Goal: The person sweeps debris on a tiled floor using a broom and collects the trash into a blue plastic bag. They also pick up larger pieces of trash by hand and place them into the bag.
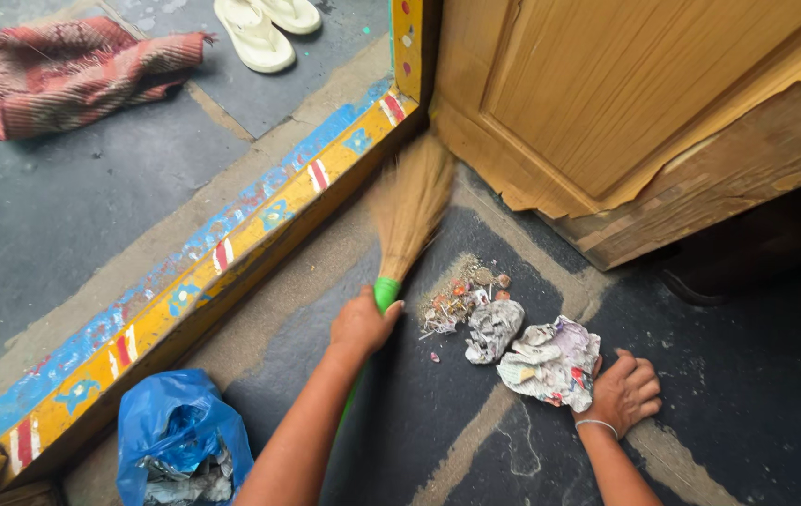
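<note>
My left hand [361, 323] is shut around the green handle of a straw broom [410, 201], whose bristles point away from me toward the doorway corner. Just right of the broom lies a small pile of dust and scraps [461, 290] on the dark stone floor. Beside the pile is a small crumpled paper [492, 328]. My right hand [623, 392], with a thin bracelet on the wrist, rests on the floor and grips the right edge of a larger crumpled newspaper wad [550, 361].
A painted yellow and blue threshold [232, 253] runs diagonally on the left. An open blue plastic bag [176, 436] of paper waste sits at lower left. A worn wooden door [607, 94] stands at upper right. Outside lie a red rug [63, 70] and pale sandals [265, 28].
</note>
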